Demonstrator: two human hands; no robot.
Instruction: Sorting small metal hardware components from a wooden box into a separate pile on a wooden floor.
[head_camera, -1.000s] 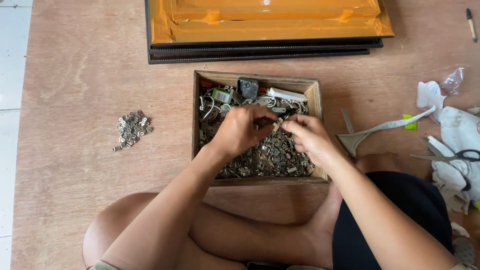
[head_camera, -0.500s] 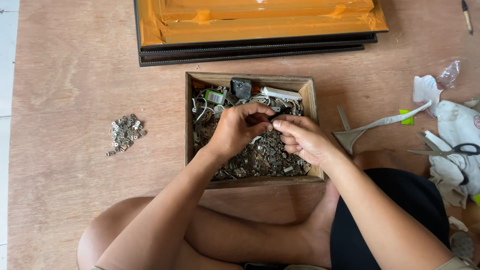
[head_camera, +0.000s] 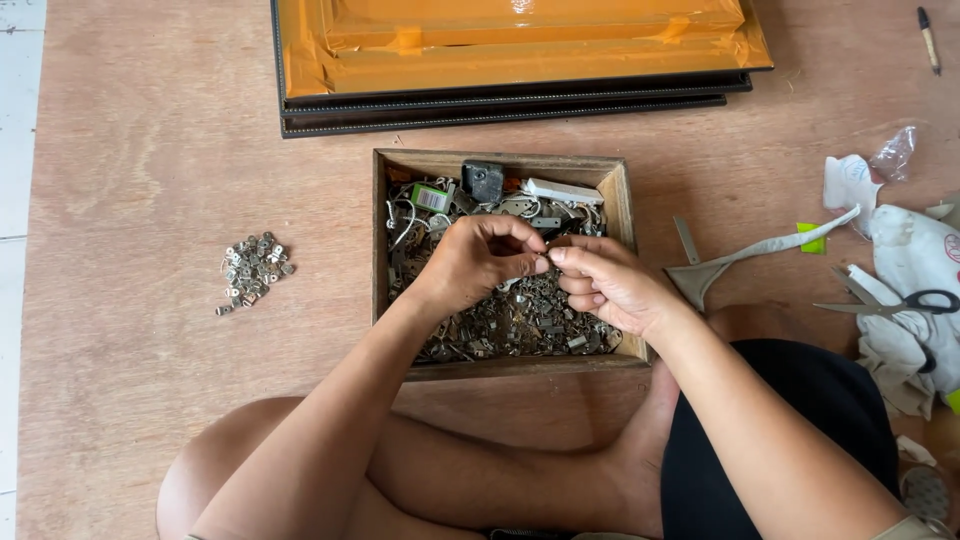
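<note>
The stack of orange-topped flat panels (head_camera: 520, 45) with dark edges runs off the top of the view, so its full extent cannot be seen, and the white cloth bundle (head_camera: 920, 270) and the scissors (head_camera: 890, 303) are cut off at the right edge. All of this lies on a brown wooden floor (head_camera: 150, 150), where the person sits cross-legged. Just in front of the legs stands the open wooden box (head_camera: 620, 215), filled with small metal hardware (head_camera: 520, 325) that is partly hidden under both hands. The left hand (head_camera: 475, 262) and the right hand (head_camera: 610, 285) are bent over the middle of the box with fingertips meeting; the fingers of each are pinched nearly closed on something tiny between them, too small to make out. A grey strip (head_camera: 740, 255) lies right of the box. A small heap of metal pieces (head_camera: 252, 270) sits well apart on the left.
</note>
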